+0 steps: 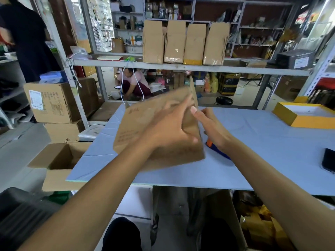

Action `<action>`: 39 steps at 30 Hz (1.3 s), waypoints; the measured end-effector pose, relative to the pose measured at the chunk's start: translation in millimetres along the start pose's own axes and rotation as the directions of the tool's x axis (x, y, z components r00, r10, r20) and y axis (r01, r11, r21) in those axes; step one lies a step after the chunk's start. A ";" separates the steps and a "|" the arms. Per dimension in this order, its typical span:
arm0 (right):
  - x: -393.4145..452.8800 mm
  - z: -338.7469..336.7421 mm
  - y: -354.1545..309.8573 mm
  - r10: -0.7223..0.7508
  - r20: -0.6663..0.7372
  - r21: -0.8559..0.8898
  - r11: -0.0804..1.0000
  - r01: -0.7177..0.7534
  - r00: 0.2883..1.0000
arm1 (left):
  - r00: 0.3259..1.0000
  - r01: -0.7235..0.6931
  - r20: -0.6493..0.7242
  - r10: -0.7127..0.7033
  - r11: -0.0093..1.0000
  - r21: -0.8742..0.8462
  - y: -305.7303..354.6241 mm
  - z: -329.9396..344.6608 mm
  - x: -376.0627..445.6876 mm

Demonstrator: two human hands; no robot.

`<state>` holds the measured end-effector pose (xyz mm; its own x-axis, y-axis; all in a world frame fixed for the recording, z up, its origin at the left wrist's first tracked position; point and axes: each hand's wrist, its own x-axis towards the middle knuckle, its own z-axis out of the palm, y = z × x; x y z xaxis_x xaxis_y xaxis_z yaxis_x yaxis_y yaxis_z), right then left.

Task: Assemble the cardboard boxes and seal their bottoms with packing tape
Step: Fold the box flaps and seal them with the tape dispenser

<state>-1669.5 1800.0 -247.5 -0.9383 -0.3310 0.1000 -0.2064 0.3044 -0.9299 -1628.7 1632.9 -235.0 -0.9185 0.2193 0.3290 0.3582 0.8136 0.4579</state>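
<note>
The left hand (172,131) lay across the near face of the cardboard box (145,127), fingers extended toward the upper flap and thumb curled against the panel, apparently pressing and steadying it. The right hand (210,122) met the box at its right side, fingers reaching up along the flap edge; motion blur prevented telling whether it pinched the flap or merely pushed it. The box, partly opened and not yet squared, was held above the middle of the tabletop (262,142), closer to the near edge than the far one, tilted, with its long axis running from lower left to upper right and one flap (192,91) standing up at the far right end. Judged from its thin, creased walls, the box would be light, fairly stiff along the panels yet easily bent at the score lines; it would best be held at opposite side panels near the corners, not by the flaps. Just right of the box, partly hidden behind the right wrist, lay an orange and blue tool (215,148), possibly a tape dispenser. A dark phone (329,160) rested at the right edge.
</note>
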 end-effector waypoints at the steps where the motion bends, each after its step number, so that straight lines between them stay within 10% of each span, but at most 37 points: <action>1: 0.9 -0.1 5.4 0.037 0.035 0.032 0.999 -0.038 0.999 | 0.996 0.021 0.089 -0.022 1.000 0.016 2.7 11.9 -1.0; 19: 6.8 -20.2 68.4 0.034 0.197 0.104 0.993 -0.055 0.980 | 0.901 0.183 0.317 -0.296 0.922 0.341 -50.3 29.9 85.7; 24: 28.2 -61.1 106.3 0.031 -0.275 -0.541 0.821 -0.181 0.961 | 0.901 0.196 0.293 -0.319 0.904 0.381 -59.6 50.5 99.1; 28: 25.3 -80.5 137.4 0.193 -0.211 -0.776 0.563 -0.284 0.958 | 0.911 0.183 0.278 -0.304 0.904 0.387 -61.5 52.4 103.0; 32: 31.3 -85.5 134.9 0.078 -0.143 -0.759 0.631 -0.160 0.987 | 0.957 0.133 0.198 -0.211 0.928 0.347 -56.7 53.7 102.1; 36: 26.4 -92.9 101.2 0.069 -0.263 -0.298 0.943 -0.149 0.962 | 0.996 0.054 0.058 -0.065 0.983 0.175 -51.8 54.7 105.4; 39: 17.7 -94.1 76.6 -0.002 -0.315 -0.147 0.988 -0.046 0.949 | 0.990 0.144 0.014 -0.144 0.982 -0.119 -35.2 52.4 106.1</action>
<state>-1728.1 1901.6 -283.6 -0.9775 -0.0337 0.2083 -0.2011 0.4473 -0.8715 -1747.6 1655.7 -259.4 -0.9628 0.1079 0.2478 0.2392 0.7671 0.5953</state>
